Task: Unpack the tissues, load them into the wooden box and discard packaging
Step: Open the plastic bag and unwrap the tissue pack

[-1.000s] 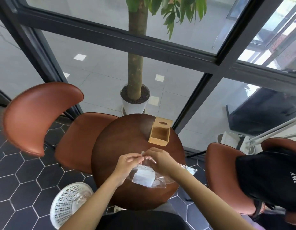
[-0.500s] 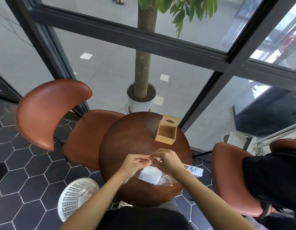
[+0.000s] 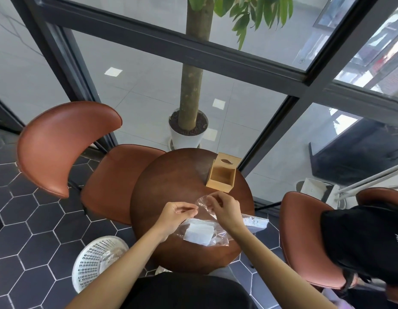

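A: Tissues (image 3: 199, 233) lie as a white stack inside a clear wrapper (image 3: 207, 216) on the round table (image 3: 171, 179), on its near half, close to the near edge.

B: How much room is around them?

A: Bare tabletop runs left and toward the window. The box (image 3: 222, 173) stands at the far right rim, open top up, well apart from the stack. A second clear packet (image 3: 255, 221) overhangs the right edge, just behind the right forearm.

B: And off the table?

A: A white basket (image 3: 91, 262) sits on the tiled floor to the near left, below the left arm, with something clear and white inside. A brown chair (image 3: 66, 143) is on the left, touching or nearly touching the table's rim; I cannot tell which. Another chair (image 3: 305, 237) on the right carries a black bag (image 3: 367, 244).

B: The hands?

A: Left hand (image 3: 174, 214) is curled, thumb and forefinger pinched on the wrapper's torn edge. Right hand (image 3: 224, 208) is likewise curled, fingertips (image 3: 212, 196) pinching the film lifted above the stack. The two hands are near each other with a gap between them, the film stretched across it.
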